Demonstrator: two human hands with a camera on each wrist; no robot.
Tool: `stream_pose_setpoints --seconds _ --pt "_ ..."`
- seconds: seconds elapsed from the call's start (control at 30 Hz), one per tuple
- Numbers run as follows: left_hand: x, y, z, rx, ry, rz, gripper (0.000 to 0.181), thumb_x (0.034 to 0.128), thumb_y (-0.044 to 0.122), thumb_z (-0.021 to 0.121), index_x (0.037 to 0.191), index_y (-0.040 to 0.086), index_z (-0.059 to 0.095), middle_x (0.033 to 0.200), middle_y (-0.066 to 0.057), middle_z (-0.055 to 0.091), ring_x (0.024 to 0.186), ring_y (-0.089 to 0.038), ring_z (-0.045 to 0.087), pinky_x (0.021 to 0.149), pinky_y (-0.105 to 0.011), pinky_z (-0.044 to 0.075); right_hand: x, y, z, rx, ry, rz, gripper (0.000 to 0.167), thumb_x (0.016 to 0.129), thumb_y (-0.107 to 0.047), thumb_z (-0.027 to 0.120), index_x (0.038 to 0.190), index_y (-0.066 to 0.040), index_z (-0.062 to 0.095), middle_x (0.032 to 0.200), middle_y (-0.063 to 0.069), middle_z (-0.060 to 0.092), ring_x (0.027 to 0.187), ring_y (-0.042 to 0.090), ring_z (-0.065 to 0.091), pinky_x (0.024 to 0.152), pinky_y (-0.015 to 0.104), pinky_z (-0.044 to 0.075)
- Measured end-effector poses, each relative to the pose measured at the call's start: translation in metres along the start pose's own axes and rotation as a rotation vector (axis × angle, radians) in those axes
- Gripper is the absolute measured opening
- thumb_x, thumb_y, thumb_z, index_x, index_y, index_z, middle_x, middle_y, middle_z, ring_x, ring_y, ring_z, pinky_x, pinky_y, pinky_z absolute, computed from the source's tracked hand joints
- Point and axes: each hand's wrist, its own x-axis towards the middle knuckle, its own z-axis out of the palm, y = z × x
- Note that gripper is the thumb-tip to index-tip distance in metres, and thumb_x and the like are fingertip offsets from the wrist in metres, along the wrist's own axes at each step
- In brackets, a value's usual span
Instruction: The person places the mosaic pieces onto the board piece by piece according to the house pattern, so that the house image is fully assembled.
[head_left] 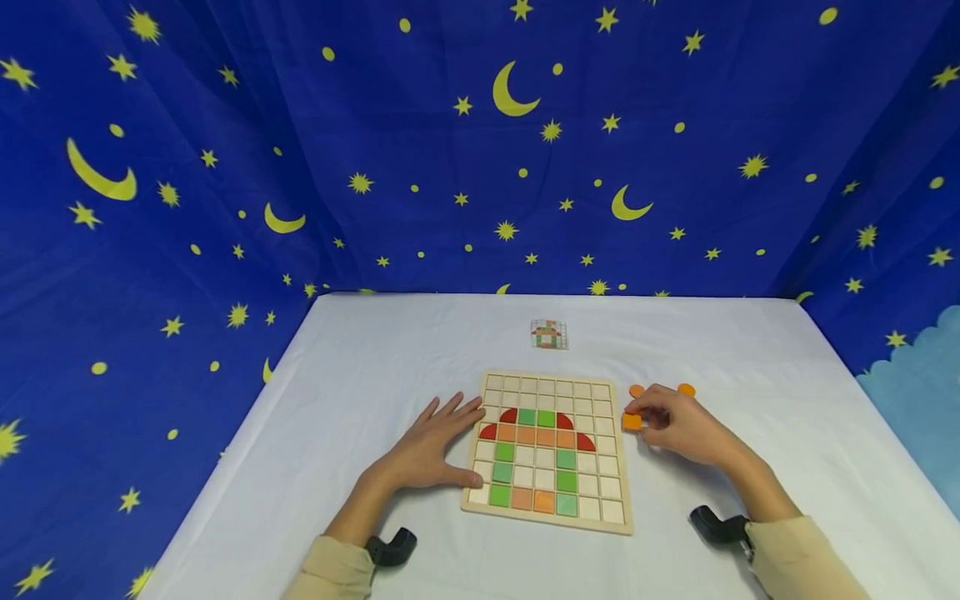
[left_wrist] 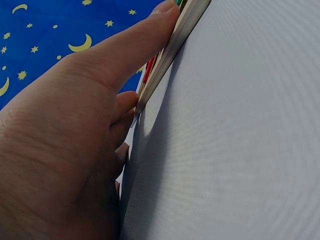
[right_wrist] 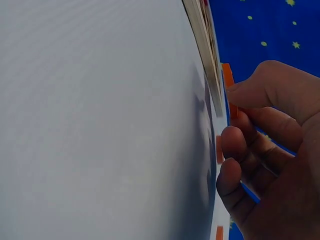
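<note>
A square wooden grid board [head_left: 600, 517] lies on the white table, with red, green and orange pieces set in some of its cells. My left hand [head_left: 431, 450] rests at the board's left edge, fingers spread, the thumb on the lower left corner area. Just beyond the board's right edge, my right hand [head_left: 686, 425] pinches an orange square tile [head_left: 632, 422] between thumb and finger. In the right wrist view the orange tile [right_wrist: 229, 90] is seen edge-on at the fingertips. Two orange round pieces, one left [head_left: 637, 390] and one right [head_left: 687, 389], lie by the right hand.
A small picture card [head_left: 549, 334] with a coloured grid pattern lies behind the board. The white table [head_left: 390, 350] is bordered by a blue curtain [head_left: 420, 125] with yellow stars and moons. Black devices are strapped at both wrists.
</note>
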Motion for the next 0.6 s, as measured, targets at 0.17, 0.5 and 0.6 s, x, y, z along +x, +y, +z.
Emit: stream_pose_setpoints --seconds 0.17,0.5,0.6 --pt "0.000 0.001 -0.001 0.002 -0.004 -0.002 0.105 0.0686 0.076 0.065 0.152 0.022 0.030 0.158 0.011 0.017 0.145 -0.017 0.004 0.116 -0.044 -0.001 0.008 -0.005 0.003 0.017 0.000 -0.026 0.034 0.074 -0.004 0.072 0.106 -0.014 0.069 0.089 0.000 0.054 0.076 0.017 0.050 0.058 0.026 0.044" --pt "0.000 0.002 -0.001 0.002 -0.003 -0.004 0.106 0.0684 0.076 0.065 0.152 0.021 0.031 0.158 0.010 0.018 0.145 -0.018 0.005 0.116 -0.044 -0.001 0.023 -0.013 0.008 0.026 -0.012 -0.071 0.034 0.075 -0.005 0.072 0.106 -0.016 0.070 0.093 -0.004 0.059 0.076 0.016 0.052 0.060 0.025 0.046" --pt "0.000 0.002 -0.001 0.009 0.001 0.002 0.105 0.0688 0.076 0.065 0.152 0.021 0.031 0.158 0.010 0.018 0.146 -0.019 0.006 0.116 -0.044 -0.001 0.028 -0.015 0.009 0.028 -0.025 -0.098 0.033 0.076 -0.005 0.073 0.107 -0.015 0.070 0.093 -0.003 0.060 0.075 0.015 0.052 0.059 0.025 0.046"
